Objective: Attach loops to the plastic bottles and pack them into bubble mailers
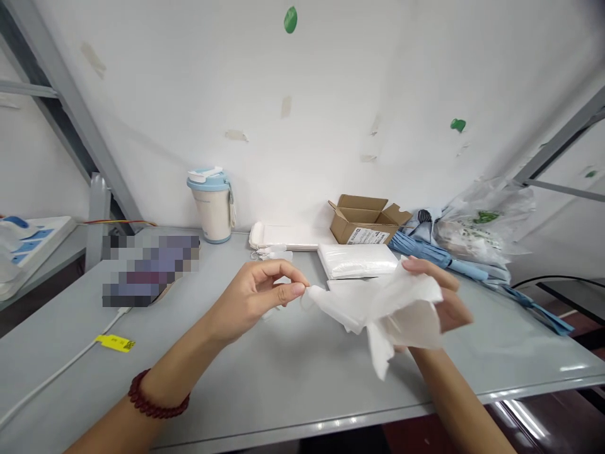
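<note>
A crumpled, thin white tissue-like sheet [373, 299] hangs in the air above the desk, stretched between my two hands. My left hand [258, 293], with a dark red bead bracelet [158, 400] on its wrist, pinches the left tip of it between thumb and index finger. A faint thin white loop [307, 299] shows just below that pinch. On the other side, my right hand [449, 299] grips the sheet with its fingers, partly covered by it and slightly blurred. Directly behind lies a white plastic-wrapped pack [357, 260].
Along the wall stand a cream cup with a blue lid [212, 208], a white flat stack [290, 236] and an open cardboard box [363, 221]. Blue folded umbrellas [439, 255] and a clear plastic bag [486, 221] lie right. A white cable [61, 366] crosses the desk's left side.
</note>
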Motion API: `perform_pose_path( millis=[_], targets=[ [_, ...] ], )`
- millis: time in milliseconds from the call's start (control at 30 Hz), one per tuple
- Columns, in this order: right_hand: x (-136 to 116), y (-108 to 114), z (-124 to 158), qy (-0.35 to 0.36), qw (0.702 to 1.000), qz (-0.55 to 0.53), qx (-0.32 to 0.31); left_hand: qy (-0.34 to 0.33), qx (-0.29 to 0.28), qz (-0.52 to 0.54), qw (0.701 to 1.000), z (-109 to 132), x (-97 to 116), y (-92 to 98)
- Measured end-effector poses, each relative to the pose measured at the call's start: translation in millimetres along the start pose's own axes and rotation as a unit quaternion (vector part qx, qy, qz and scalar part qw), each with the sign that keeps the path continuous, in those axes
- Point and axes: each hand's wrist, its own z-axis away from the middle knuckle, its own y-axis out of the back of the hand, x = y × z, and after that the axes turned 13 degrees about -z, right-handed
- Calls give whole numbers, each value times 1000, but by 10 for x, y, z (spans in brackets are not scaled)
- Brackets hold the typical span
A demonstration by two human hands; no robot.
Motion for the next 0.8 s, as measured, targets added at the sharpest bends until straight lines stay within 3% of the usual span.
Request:
perform_pose_path(
  millis=[33,100,200,333,467,700,800],
  targets=[
    [-20,-40,-29,36,999,-26,26,4,14,-3,1000,-10,-17,14],
    [-37,-111,-73,33,998,-20,-59,21,54,-3,998,-38,-66,54],
    [-7,-188,-70,-26,980,47,-191,52,119,2,992,-90,-144,123],
    [21,-242,-1,-64,965,75,-242,36,158,-87,983,-125,-171,110],
    [-53,-265,-2,-77,960,52,-264,-39,204,-255,945,-117,-214,-80],
    [-191,-310,-5,-88,944,-12,-317,-226,262,-335,876,-126,-474,-397],
    [-225,-330,6,-89,941,-42,-323,-257,272,-396,838,-123,-501,-464]
  ],
)
